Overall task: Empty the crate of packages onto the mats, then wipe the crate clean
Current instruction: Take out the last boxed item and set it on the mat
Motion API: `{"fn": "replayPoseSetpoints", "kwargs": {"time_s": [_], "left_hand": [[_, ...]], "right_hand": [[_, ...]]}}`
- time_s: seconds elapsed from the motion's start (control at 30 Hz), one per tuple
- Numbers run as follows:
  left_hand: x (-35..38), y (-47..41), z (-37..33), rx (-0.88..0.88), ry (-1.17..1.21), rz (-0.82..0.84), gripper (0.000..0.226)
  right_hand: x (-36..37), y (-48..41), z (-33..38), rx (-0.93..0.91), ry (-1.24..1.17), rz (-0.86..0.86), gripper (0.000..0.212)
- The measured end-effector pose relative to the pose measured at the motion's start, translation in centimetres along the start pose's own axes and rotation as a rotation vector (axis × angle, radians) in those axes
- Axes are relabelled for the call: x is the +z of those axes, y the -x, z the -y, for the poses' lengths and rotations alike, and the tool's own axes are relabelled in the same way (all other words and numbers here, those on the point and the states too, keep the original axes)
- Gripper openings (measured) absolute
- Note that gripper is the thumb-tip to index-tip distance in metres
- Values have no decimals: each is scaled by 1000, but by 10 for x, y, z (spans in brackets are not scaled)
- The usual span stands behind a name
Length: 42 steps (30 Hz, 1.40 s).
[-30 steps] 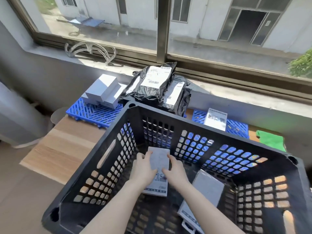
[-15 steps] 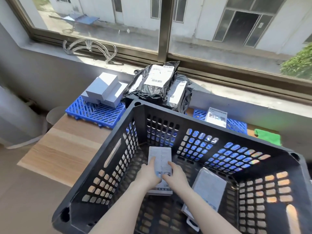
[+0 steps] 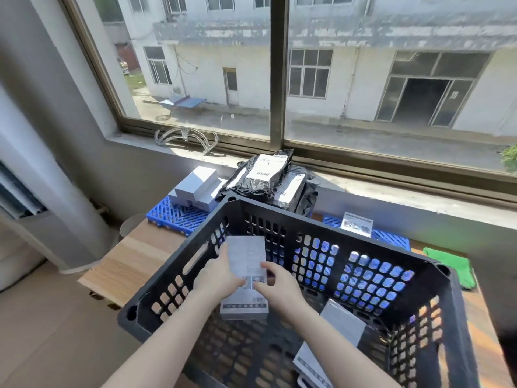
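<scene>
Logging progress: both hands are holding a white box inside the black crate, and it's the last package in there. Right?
Not the last. The left hand and right hand do hold the white box inside the black crate, but the head view shows another flat package lying in it.

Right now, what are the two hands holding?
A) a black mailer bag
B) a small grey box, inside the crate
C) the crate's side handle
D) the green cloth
B: the left hand and right hand grip the small grey box between them, within the walls of the crate.
</scene>
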<state>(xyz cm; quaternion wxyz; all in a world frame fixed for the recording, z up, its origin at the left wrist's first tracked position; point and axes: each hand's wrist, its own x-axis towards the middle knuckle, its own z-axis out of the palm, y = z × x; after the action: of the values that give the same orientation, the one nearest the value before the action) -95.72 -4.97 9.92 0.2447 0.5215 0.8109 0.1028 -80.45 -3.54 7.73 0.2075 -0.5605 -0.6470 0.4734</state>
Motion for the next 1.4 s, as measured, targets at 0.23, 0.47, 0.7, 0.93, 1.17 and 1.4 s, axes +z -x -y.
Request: {"fn": "replayPoseSetpoints", "kwargs": {"time_s": [0.23,0.47,0.7,0.93,1.17,1.4], "left_hand": [[-37,57,-39,77,17,-314,71],[-61,95,-97,340,263,-489,60],[-49,68,-175,579,363,-412,59],[-38,10,-250,680,395,-238,60],[5,-72,-300,722,406,-38,58],[66,-150,-309,698,254,126,63]], "right_hand": [[-45,36,32,-249,-152,-75,53],[-103,68,54,-379,-236,-247,53],[-186,64,44,-369,-239,-431,53],[-249,25,26,-263,-194,-584,53],[-292,-37,-15,-115,-156,-587,58],[-299,-101,-78,67,-192,-448,64]]}}
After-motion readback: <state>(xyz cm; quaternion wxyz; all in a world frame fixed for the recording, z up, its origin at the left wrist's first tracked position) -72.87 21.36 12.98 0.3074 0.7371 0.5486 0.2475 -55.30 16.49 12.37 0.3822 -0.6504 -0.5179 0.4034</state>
